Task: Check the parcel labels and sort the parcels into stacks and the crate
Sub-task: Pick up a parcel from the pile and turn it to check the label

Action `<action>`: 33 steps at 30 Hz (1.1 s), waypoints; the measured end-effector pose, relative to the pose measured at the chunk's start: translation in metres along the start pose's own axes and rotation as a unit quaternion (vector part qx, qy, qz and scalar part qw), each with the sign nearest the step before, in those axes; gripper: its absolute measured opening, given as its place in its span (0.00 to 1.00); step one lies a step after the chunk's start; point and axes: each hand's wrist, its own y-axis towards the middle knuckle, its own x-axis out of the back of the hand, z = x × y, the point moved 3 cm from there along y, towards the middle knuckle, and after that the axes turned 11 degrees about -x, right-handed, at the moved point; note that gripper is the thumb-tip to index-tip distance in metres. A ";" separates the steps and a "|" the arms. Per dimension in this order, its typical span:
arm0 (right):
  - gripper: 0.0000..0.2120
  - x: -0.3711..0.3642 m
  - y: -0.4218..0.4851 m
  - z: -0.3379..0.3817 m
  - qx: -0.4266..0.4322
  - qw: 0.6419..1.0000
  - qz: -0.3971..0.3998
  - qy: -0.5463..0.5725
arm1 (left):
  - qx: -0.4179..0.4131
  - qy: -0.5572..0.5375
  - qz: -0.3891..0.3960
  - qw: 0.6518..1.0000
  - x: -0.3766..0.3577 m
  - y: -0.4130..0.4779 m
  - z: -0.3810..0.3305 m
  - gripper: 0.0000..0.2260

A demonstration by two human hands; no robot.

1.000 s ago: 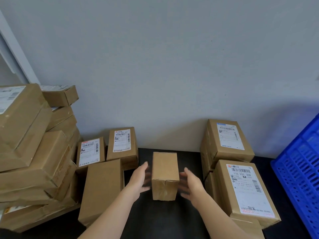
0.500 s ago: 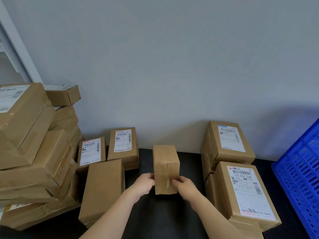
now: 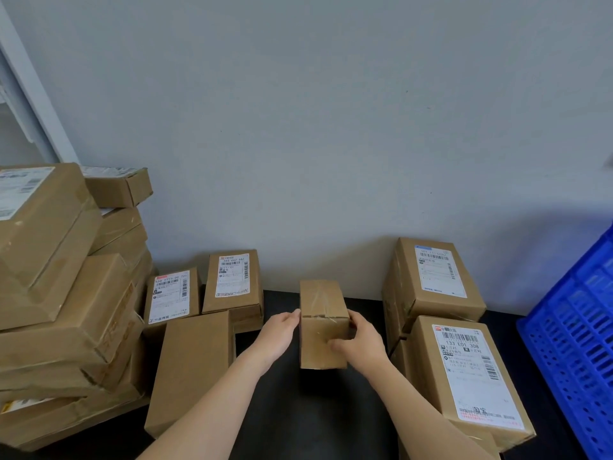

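Observation:
A small brown parcel [image 3: 320, 310] with clear tape over its top seam is in the middle, raised off the black table [image 3: 298, 419], and no label shows on its visible faces. My left hand [image 3: 277, 336] holds its left side. My right hand [image 3: 360, 343] grips its right side, thumb across the near face. Right of it stand two stacks of labelled parcels, the near stack [image 3: 471, 376] and the far stack [image 3: 434, 277]. The blue crate [image 3: 577, 343] is at the far right edge.
A tall, uneven pile of brown boxes [image 3: 59, 293] fills the left side. Two labelled parcels [image 3: 169, 297] [image 3: 232, 277] stand against the grey wall. An unlabelled box [image 3: 192, 366] lies in front of them, close to my left forearm.
My hands closed in from both sides onto the small parcel. It has since been lifted and tipped, so its near end sits higher and a shadow shows below it.

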 end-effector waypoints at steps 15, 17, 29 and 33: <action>0.25 0.003 0.008 0.006 -0.073 0.984 0.044 0.159 | -0.070 -0.023 -0.006 0.997 -0.005 0.003 -0.013 0.12; 0.27 0.002 0.010 0.005 -0.082 0.983 0.048 0.156 | -0.063 -0.045 0.009 0.997 -0.007 0.004 -0.014 0.17; 0.32 0.004 0.015 0.004 -0.104 0.986 0.036 0.127 | -0.048 -0.003 0.054 0.997 -0.005 0.013 -0.015 0.19; 0.45 0.004 0.017 0.007 -0.132 0.979 0.022 0.153 | -0.076 0.001 0.052 0.996 -0.010 0.014 -0.017 0.18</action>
